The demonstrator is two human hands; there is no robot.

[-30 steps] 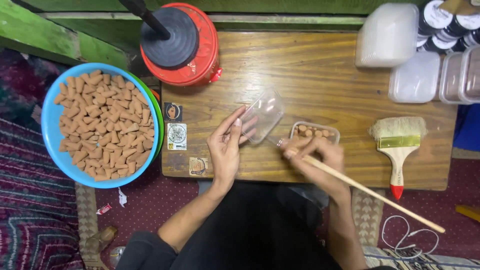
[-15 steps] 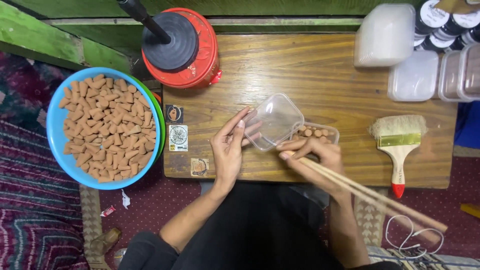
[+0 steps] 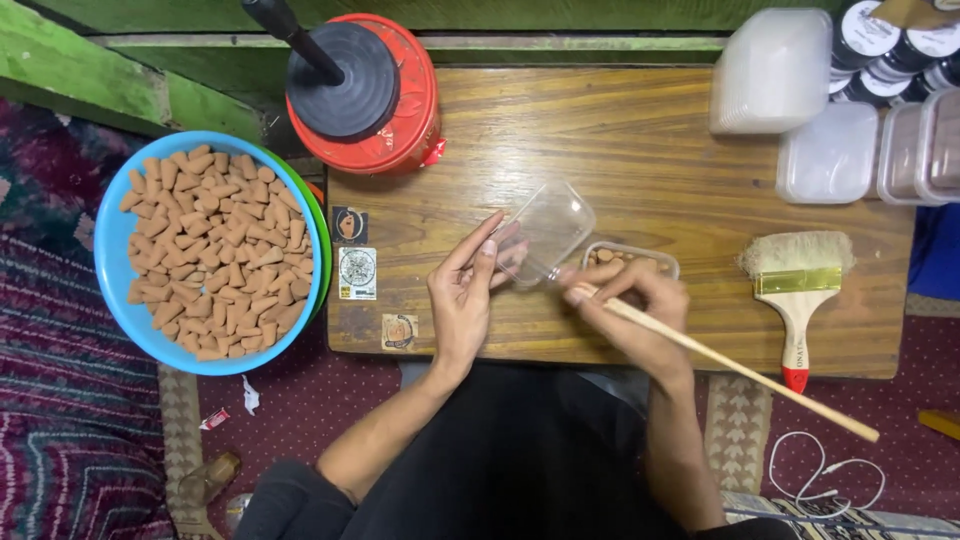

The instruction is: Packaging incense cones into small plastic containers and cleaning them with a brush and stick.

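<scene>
My left hand [image 3: 462, 300] pinched the clear plastic lid [image 3: 545, 232] tilted over the filled box [image 3: 630, 262] (lining it up), right hand [image 3: 632, 300] gripping chopsticks [image 3: 735, 368].

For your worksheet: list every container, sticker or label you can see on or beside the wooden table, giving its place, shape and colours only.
Three stickers: table's left edge, small, dark and pale.
Clear lid: at left hand.
Small tub: under right hand, brown pieces.
Stacked clear tubs: far right.
Blue bowl: left, brown cones.

Blue bowl [image 3: 115, 250], red canister [image 3: 405, 130], clear lid [image 3: 548, 232], brown wooden table [image 3: 640, 140]
</scene>
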